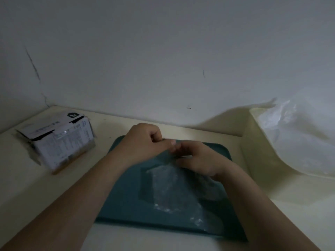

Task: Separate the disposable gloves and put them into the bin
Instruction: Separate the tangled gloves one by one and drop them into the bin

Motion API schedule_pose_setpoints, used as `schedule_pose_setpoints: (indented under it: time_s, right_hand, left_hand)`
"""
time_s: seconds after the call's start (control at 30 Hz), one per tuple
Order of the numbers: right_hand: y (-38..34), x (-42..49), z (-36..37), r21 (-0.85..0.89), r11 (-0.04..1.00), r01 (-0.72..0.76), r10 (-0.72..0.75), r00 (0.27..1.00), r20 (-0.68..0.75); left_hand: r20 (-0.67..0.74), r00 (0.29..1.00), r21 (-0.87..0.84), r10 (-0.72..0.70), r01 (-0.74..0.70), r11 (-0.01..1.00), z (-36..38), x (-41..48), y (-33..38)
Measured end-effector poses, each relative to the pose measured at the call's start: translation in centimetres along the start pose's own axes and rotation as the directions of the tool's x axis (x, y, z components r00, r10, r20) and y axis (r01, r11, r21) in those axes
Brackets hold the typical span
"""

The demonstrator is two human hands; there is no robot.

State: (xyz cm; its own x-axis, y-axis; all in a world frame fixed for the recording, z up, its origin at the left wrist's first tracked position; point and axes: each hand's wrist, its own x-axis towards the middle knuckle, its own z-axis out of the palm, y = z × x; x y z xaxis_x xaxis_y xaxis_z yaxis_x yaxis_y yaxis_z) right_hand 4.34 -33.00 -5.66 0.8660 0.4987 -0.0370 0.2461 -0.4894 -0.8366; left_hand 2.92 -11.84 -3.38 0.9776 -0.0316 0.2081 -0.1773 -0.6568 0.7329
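Both hands meet over a teal, round-cornered plastic tray [125,205] lying flat on the cream worktop [36,187]. The left hand [145,142] has its fingers curled, thumb and fingertip pinching the top edge of the disposable gloves [168,185]. These are thin, clear, crinkled film spread on the tray. The right hand [197,160], just beside it, is curled too and pinches the same filmy edge. To the right stands the cream, smooth-walled bin [253,151], holding crumpled clear film [299,134]. A printed cardboard box [59,142] sits tilted on the left.
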Motion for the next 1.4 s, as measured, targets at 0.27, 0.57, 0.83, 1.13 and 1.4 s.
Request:
schedule_pose_setpoints:
  time_s: [0.27, 0.57, 0.83, 1.13, 1.4]
  right_hand:
    - [0.9, -0.2, -0.5, -0.225, 0.96, -0.168, 0.143, 0.982, -0.125]
    - [-4.7, -4.3, -4.8, 0.322, 0.945, 0.059, -0.029, 0.995, -0.098]
    - [-9.2, -7.3, -8.8, 0.469, 0.866, 0.174, 0.01, 0.931, -0.364]
    - [-8.8, -10.0, -19.4, -0.006, 0.992, -0.125, 0.082, 0.688, -0.721]
    - [-3.0, -11.1, -24.1, -0.273, 0.837, -0.474, 0.101, 0.624, -0.775]
  left_hand:
    - [0.451, 0.873, 0.495, -0.183, -0.074, 0.866, 1.6, -2.1, 0.4]
    - [0.213, 0.961, -0.531, 0.174, -0.035, 0.847, -2.6, -3.3, 5.5]
    - [0.086, 0.991, -0.725, 0.099, -0.006, 0.689, -1.5, -2.2, 10.5]
    - [0.18, 0.979, -0.594, 0.096, 0.03, 0.804, 4.3, -0.6, 14.7]
    - [0.235, 0.966, -0.435, 0.108, 0.005, 0.9, 11.0, 2.2, 20.5]
